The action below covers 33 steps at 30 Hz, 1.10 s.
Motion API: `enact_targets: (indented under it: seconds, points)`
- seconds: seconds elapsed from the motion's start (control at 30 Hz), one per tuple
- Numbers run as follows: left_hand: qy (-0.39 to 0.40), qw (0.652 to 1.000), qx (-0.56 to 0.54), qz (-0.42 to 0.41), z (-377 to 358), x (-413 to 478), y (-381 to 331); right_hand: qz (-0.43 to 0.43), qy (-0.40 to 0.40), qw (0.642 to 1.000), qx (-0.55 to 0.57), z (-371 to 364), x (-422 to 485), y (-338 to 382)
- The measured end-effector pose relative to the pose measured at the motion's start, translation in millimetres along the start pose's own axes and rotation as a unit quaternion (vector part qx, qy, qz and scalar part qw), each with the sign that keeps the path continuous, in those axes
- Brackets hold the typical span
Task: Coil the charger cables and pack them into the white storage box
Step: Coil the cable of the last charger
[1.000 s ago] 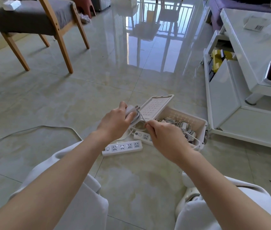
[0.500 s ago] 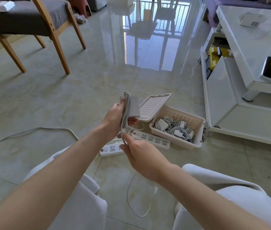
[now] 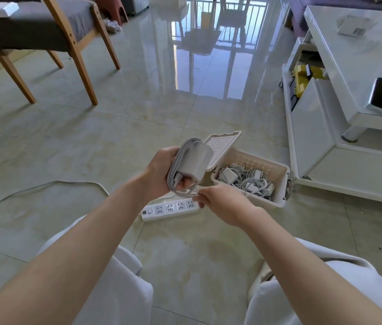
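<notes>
- Head view: the left hand (image 3: 162, 171) grips the charger (image 3: 196, 160), its cable (image 3: 177, 164) wound round it, above the floor just left of the white storage box (image 3: 278, 202).
- The right hand (image 3: 220, 205) pinches the loose end (image 3: 192, 195).
- Likely step: finishing the coil. Next, tuck the end in and lay the charger in the open box.

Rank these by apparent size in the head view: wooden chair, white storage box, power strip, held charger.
1. wooden chair
2. white storage box
3. charger and power strip: these look about alike. The charger is held nearer the camera, so I won't rank one above the other.
</notes>
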State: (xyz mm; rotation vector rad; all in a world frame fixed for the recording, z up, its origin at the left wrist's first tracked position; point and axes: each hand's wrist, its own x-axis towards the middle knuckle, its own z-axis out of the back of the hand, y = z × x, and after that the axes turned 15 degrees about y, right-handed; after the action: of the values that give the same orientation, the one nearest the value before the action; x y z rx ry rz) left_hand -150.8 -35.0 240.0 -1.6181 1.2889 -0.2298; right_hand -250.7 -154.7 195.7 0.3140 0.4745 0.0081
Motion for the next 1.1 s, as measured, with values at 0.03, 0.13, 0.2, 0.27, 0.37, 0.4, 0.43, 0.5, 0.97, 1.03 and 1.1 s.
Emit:
enact_targets:
  seconds: [0.03, 0.13, 0.2, 0.27, 0.37, 0.4, 0.43, 0.5, 0.97, 1.03, 1.1]
  points:
    - [0.002, 0.999, 0.037, 0.017, 2, 0, 1, -0.005, -0.001, 1.0, 0.002, 1, 0, -4]
    - [0.027, 0.982, 0.168, 0.076, 6, 0, 3, -0.02, -0.011, 0.999, 0.027, 3, 0, -10]
    - [0.042, 0.963, 0.241, 0.111, 6, -2, 4, -0.033, -0.028, 0.998, 0.034, 5, 1, -13]
    - [0.039, 0.941, 0.308, 0.131, 6, -2, 6, -0.045, -0.058, 0.997, -0.001, 5, 2, -17]
    - [0.02, 0.913, 0.39, 0.121, 9, -2, 9, -0.049, -0.107, 0.993, -0.029, 6, 2, -23]
    - [0.008, 0.899, 0.422, 0.117, 10, -2, 10, -0.051, -0.118, 0.991, -0.02, 7, 2, -25]
    - [-0.005, 0.88, 0.459, 0.118, 13, -2, 11, -0.055, -0.13, 0.99, -0.008, 8, 1, -27]
    - [-0.035, 0.841, 0.526, 0.12, 18, -2, 13, -0.065, -0.151, 0.986, 0.013, 11, 0, -29]
    - [-0.192, 0.817, 0.541, 0.047, 34, 12, 15, 0.062, -0.222, 0.972, 0.036, 5, -16, 19]
    - [-0.203, 0.826, 0.525, 0.032, 37, 14, 15, 0.095, -0.228, 0.968, 0.04, 0, -18, 27]
    - [-0.198, 0.85, 0.487, 0.014, 36, 14, 14, 0.108, -0.221, 0.968, 0.042, -6, -18, 32]
